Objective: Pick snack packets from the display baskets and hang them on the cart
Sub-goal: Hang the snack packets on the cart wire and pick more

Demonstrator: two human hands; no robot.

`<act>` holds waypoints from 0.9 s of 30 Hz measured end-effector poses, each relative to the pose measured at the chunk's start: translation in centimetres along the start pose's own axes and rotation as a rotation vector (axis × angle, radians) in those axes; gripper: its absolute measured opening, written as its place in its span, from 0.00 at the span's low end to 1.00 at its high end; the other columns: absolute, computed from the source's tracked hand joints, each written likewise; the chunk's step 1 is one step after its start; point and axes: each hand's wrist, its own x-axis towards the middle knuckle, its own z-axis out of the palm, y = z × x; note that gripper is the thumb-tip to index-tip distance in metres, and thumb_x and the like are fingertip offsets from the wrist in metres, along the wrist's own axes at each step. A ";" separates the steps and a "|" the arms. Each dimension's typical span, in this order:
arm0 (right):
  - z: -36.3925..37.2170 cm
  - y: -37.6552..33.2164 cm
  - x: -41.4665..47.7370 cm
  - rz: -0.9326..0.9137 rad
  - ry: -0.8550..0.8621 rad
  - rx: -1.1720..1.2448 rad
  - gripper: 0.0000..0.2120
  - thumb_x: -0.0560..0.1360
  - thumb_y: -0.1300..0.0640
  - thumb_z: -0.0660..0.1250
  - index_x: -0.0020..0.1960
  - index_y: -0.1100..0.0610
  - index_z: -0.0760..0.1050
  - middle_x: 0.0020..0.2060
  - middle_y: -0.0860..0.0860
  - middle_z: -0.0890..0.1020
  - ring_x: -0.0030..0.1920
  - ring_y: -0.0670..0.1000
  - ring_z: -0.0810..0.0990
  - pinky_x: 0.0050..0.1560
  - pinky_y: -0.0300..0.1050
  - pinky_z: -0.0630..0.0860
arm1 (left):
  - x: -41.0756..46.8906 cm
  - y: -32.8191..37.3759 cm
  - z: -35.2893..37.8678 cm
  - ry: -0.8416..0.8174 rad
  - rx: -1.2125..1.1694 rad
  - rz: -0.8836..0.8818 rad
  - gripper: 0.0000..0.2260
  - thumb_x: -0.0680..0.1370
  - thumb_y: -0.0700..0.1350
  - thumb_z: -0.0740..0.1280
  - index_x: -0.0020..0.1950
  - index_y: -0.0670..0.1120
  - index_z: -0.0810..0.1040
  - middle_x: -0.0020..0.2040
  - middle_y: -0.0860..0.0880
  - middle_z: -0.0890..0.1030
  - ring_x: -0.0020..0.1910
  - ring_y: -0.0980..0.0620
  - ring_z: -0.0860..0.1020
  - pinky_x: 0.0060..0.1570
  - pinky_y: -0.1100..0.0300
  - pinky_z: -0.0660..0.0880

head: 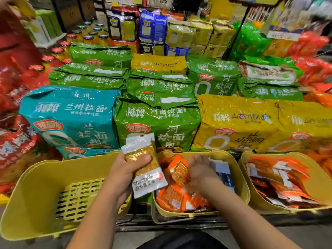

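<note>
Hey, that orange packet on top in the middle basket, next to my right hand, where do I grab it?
Pinch the orange packet by its raised upper end, coming from above. It lies tilted on the pile in the middle basket, so that end stands free while the lower end sits among other packets.

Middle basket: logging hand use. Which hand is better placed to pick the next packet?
Right: the right hand is over the orange packets in the middle basket; the left hand grips a gold packet.
</note>
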 end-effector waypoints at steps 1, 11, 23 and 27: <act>-0.2 0.0 -0.2 0.005 0.034 0.031 0.47 0.68 0.43 0.78 0.77 0.53 0.57 0.74 0.53 0.61 0.76 0.57 0.56 0.75 0.52 0.55 | -0.1 0.0 -0.1 -0.021 0.022 -0.016 0.27 0.63 0.36 0.75 0.62 0.45 0.76 0.48 0.40 0.86 0.42 0.42 0.85 0.40 0.47 0.84; -0.7 1.8 -1.4 0.000 0.357 0.606 0.25 0.68 0.50 0.81 0.59 0.41 0.73 0.50 0.47 0.84 0.55 0.53 0.79 0.55 0.48 0.74 | -0.2 0.0 -1.0 -0.074 0.123 -0.034 0.24 0.71 0.31 0.74 0.65 0.45 0.75 0.51 0.42 0.87 0.46 0.43 0.86 0.39 0.52 0.82; -2.2 3.9 -3.0 -0.237 0.133 1.750 0.24 0.70 0.60 0.73 0.65 0.62 0.75 0.56 0.63 0.84 0.55 0.64 0.84 0.49 0.58 0.82 | -1.9 -0.6 -0.2 0.068 0.107 0.095 0.17 0.74 0.33 0.72 0.61 0.43 0.78 0.49 0.43 0.87 0.43 0.47 0.86 0.37 0.56 0.82; -1.8 4.5 -2.5 -0.169 0.062 1.709 0.23 0.68 0.61 0.75 0.62 0.62 0.78 0.53 0.62 0.85 0.49 0.62 0.86 0.48 0.57 0.83 | -2.6 -1.6 1.0 0.104 0.164 0.133 0.19 0.74 0.32 0.72 0.63 0.42 0.78 0.51 0.43 0.87 0.46 0.47 0.86 0.38 0.59 0.81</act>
